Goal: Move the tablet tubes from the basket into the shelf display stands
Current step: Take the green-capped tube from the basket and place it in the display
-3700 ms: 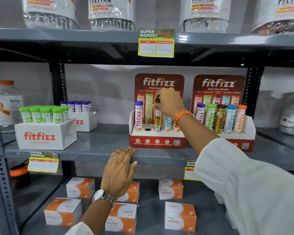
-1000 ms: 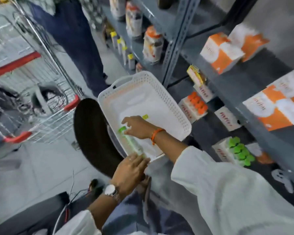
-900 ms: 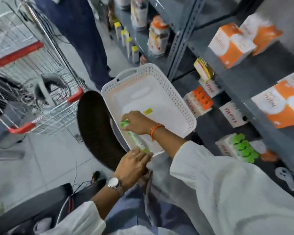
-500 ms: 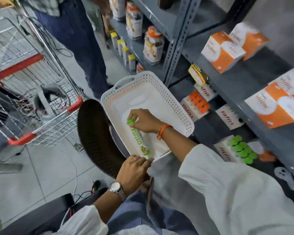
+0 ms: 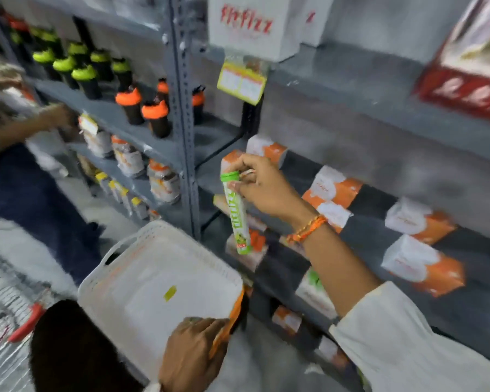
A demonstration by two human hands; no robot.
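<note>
My right hand (image 5: 262,189) pinches a green-capped tablet tube (image 5: 236,213) just below its cap. The tube hangs nearly upright in the air in front of the grey shelving, above the white perforated basket (image 5: 142,250). The basket looks bare inside apart from a small yellow-green sticker. My left hand (image 5: 191,353) grips the basket's near rim. A red display stand (image 5: 464,89) shows blurred at the top right, on the shelf above.
Orange-and-white boxes (image 5: 422,265) line the shelf behind my right arm. White fitfizz cartons (image 5: 246,26) stand on the upper shelf above a yellow price tag (image 5: 241,82). Shaker bottles (image 5: 142,108) fill the left bay. Another person (image 5: 26,154) reaches into those shelves. A dark round stool (image 5: 77,349) lies beneath the basket.
My right hand lifted the green tube out of the basket and raised it toward the shelves. The view swung upward. My left hand stays on the basket rim.
</note>
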